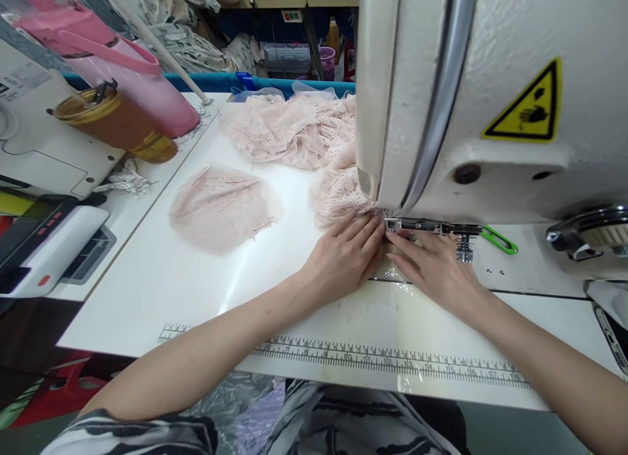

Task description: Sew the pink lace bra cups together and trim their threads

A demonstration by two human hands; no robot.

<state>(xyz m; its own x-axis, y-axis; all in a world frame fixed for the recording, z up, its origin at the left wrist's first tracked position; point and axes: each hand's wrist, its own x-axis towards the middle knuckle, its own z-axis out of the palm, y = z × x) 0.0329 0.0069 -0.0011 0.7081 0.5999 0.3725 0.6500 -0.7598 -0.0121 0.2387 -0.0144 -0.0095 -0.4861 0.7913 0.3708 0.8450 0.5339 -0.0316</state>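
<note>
My left hand (346,249) lies flat with its fingers stretched out, pressing the edge of the pale pink lace fabric (294,131) beside the presser foot (390,224) of the sewing machine (510,173). On the other side of the foot, my right hand (436,265) rests on the machine bed with its fingers extended. The metal attachment in front hides part of those fingers. Bunched lace runs back from my left fingertips behind the machine head. To the left, a separate rounded piece of sheer pink fabric (220,209) lies on the white table (196,285).
A green-handled tool (499,240) lies right of the needle area. Printed ruler markings (392,362) follow the front edge. At left stand a pink bottle (132,82) and an amber cup (118,124). A phone (611,337) lies at the far right.
</note>
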